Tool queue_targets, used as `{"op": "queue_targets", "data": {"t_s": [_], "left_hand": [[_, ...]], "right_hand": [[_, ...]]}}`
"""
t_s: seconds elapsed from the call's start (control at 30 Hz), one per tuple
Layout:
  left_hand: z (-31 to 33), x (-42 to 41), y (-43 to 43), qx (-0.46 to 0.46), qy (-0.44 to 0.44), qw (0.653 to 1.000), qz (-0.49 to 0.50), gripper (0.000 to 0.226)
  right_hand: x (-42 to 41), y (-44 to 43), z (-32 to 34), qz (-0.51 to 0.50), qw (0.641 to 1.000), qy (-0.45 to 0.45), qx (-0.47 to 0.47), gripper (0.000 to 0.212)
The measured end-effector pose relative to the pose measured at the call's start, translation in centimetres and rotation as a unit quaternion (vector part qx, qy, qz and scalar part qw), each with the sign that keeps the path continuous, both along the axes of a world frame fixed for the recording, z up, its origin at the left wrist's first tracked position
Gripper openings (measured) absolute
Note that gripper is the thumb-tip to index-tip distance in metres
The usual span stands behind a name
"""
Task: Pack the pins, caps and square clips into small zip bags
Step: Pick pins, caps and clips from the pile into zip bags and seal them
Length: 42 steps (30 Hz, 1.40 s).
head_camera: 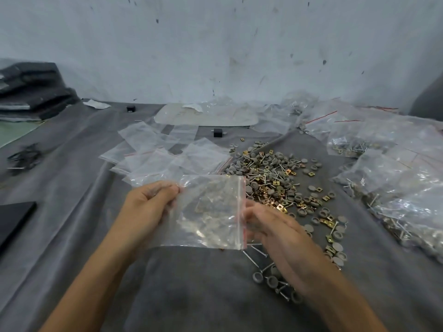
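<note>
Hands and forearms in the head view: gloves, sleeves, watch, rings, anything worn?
Nothing worn shows. Left hand and right hand are ungloved, no rings or wristbands visible, though the right one is motion-blurred. Left forearm and right forearm are bare to the frame edge; no sleeves in view.

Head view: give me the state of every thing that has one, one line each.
Held zip bag, held up, red zip edge to the right, something gold seemingly inside.
Left hand, pinches the bag's upper left corner.
Right hand, at the red zip edge, blurred; grip unclear.
Empty zip bags, lying flat, overlapping.
Loose pins, caps and clips, scattered, unpacked.
Filled bags, heaped at the right.
</note>
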<state>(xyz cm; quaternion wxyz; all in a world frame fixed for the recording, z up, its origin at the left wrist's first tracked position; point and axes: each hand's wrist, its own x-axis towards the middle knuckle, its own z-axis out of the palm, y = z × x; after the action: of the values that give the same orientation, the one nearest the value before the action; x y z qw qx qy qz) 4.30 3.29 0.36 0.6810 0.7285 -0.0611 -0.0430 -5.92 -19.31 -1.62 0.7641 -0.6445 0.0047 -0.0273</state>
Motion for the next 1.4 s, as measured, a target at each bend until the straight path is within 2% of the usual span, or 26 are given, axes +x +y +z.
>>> {"op": "queue_targets", "data": {"t_s": [0.1, 0.17, 0.23, 0.27, 0.3, 0.33, 0.4, 0.47, 0.5, 0.6, 0.7, 0.77, 0.87, 1.0, 1.23, 1.3, 1.4], "left_hand": [[-0.1, 0.0, -0.1, 0.068, -0.041, 0.997, 0.012, 0.022], [-0.4, 0.0, -0.1, 0.182, -0.086, 0.977, 0.062, 0.009], [-0.7, -0.5, -0.3, 0.369, -0.165, 0.904, 0.142, 0.041], [-0.6, -0.9, -0.4, 0.388, -0.221, 0.878, 0.173, 0.052], [-0.4, -1.5, -0.6, 0.369, -0.266, 0.873, 0.176, 0.056], [-0.1, -2.1, -0.8, 0.335, -0.287, 0.887, 0.14, 0.056], [-0.2, -3.3, -1.6, 0.302, -0.254, 0.919, 0.002, 0.064], [-0.8, -4.2, -2.3, 0.344, -0.222, 0.905, -0.116, 0.074], [-1.2, -4.3, -2.4, 0.362, -0.231, 0.893, -0.132, 0.072], [-1.3, -3.9, -2.2, 0.371, -0.233, 0.894, -0.097, 0.054], [-1.2, -4.1, -2.2, 0.385, -0.219, 0.89, -0.108, 0.055], [-1.3, -4.5, -2.4, 0.419, -0.23, 0.871, -0.11, 0.055], [-1.5, -4.1, -2.3, 0.455, -0.256, 0.851, -0.056, 0.044], [-1.5, -3.8, -2.0, 0.51, -0.25, 0.82, -0.074, 0.059], [-1.5, -3.8, -2.6, 0.516, -0.247, 0.814, -0.103, 0.056], [-1.0, -3.7, -2.3, 0.506, -0.236, 0.825, -0.092, 0.053], [-0.2, -3.5, -1.8, 0.442, -0.281, 0.852, 0.0, 0.041]], "right_hand": [[-0.1, 0.4, -0.1, 0.048, 0.998, 0.022, 0.021, 0.06], [-0.1, 0.4, -0.3, 0.071, 0.997, 0.024, 0.015, 0.054], [0.0, 0.4, -0.6, 0.068, 0.997, 0.023, -0.028, 0.041], [0.0, 0.5, -0.6, 0.057, 0.996, 0.023, -0.067, 0.04], [0.0, 0.5, -0.8, 0.046, 0.992, 0.021, -0.115, 0.043], [-0.1, 0.6, -0.8, 0.041, 0.986, 0.019, -0.161, 0.048], [-0.4, 1.0, -0.8, 0.052, 0.972, -0.001, -0.23, 0.056], [-0.8, 1.3, -0.9, 0.058, 0.955, -0.037, -0.287, 0.059], [-0.9, 1.3, -0.9, 0.055, 0.944, -0.056, -0.319, 0.061], [-0.9, 1.2, -1.1, 0.044, 0.909, -0.092, -0.404, 0.063], [-1.1, 1.5, -1.5, 0.056, 0.874, -0.113, -0.469, 0.066], [-1.2, 1.7, -1.8, 0.064, 0.851, -0.129, -0.505, 0.067], [-1.3, 1.8, -2.3, 0.054, 0.825, -0.153, -0.541, 0.064], [-1.2, 1.8, -2.3, 0.047, 0.823, -0.158, -0.543, 0.063], [-0.8, 1.6, -2.3, 0.031, 0.849, -0.142, -0.507, 0.056], [-0.7, 1.2, -2.3, 0.021, 0.844, -0.134, -0.519, 0.054], [-0.7, 0.9, -2.2, 0.018, 0.834, -0.124, -0.538, 0.051]]}}
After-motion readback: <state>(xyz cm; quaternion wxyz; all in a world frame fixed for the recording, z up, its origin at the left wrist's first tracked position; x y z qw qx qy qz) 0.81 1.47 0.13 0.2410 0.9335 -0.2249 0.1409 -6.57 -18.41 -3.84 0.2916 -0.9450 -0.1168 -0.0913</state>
